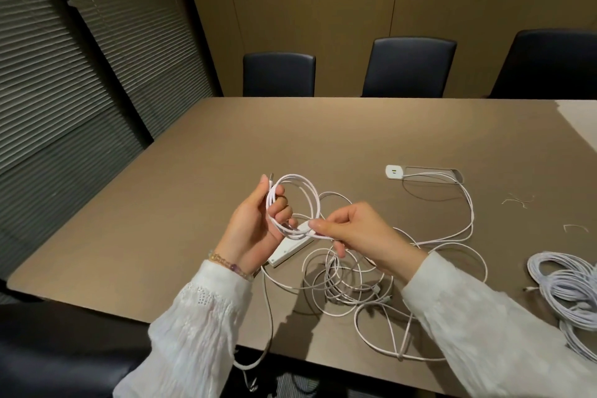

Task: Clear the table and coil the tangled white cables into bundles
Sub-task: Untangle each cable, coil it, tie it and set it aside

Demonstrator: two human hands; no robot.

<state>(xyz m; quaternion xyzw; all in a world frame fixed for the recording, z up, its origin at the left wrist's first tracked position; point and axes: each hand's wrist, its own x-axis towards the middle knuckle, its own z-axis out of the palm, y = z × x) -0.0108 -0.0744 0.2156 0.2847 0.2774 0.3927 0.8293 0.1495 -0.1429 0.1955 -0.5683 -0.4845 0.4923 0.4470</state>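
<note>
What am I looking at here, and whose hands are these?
There is no machine: a person wears a camera on the head, looking down at their own hands. The left hand holds a small coil of white cable, and the right hand pinches the next stretch of it. On the brown table below lie a tangle of cables, a white power strip, and a finished bundle at the right. Dark chairs stand behind.

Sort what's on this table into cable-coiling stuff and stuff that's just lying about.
Part of the job:
- coil of white cable, held by left hand and right hand
- tangled cables
- coiled bundles

Just lying about:
- white power strip
- table socket
- twist ties
- chairs
</note>
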